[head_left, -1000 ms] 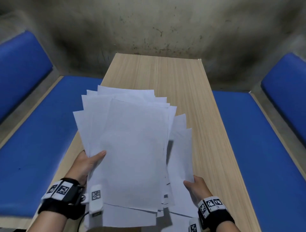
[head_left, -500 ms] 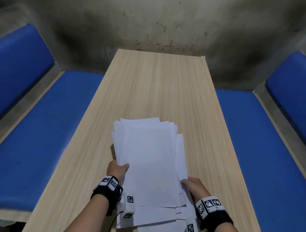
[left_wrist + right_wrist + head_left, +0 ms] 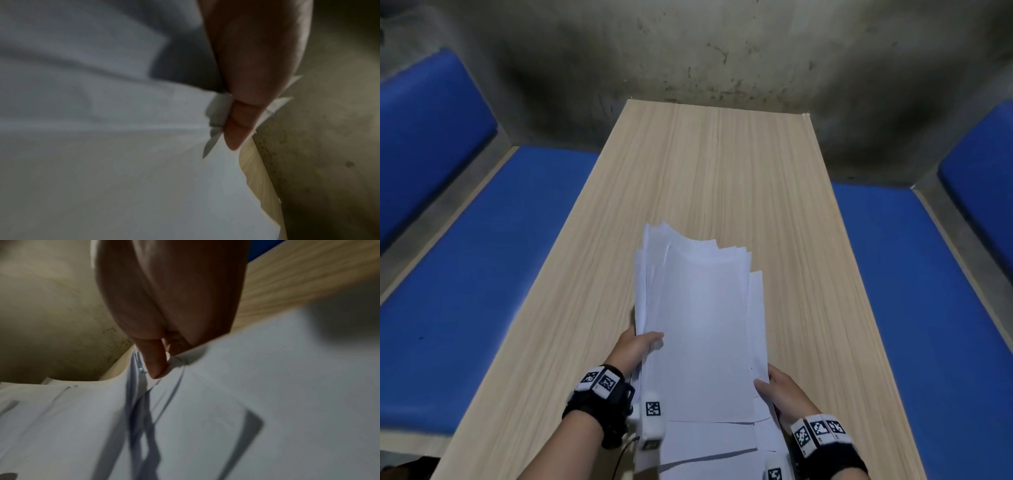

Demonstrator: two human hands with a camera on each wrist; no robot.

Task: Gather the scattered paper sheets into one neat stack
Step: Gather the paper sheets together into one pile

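A loose bundle of white paper sheets [image 3: 702, 329] is held between both hands over the near half of the wooden table [image 3: 722, 178]. The sheets' far edges fan out unevenly and bend a little. My left hand [image 3: 642, 346] grips the bundle's left edge, thumb on top; the left wrist view shows the thumb lying over the paper sheets [image 3: 123, 162]. My right hand [image 3: 774, 389] pinches the right edge lower down; the right wrist view shows a fingertip pressed on the paper sheets [image 3: 246, 402]. More sheet ends [image 3: 709, 445] stick out unevenly at the bundle's near end.
Bare tabletop stretches from the paper to the far edge at a stained concrete wall [image 3: 705, 51]. Blue padded benches [image 3: 482, 274] run along both sides of the table, with blue backrests [image 3: 424, 113] at far left and right.
The wide fan of sheets has been squeezed into a narrower bundle and brought down and nearer. Both hands have closed in toward each other, keeping hold of its edges.
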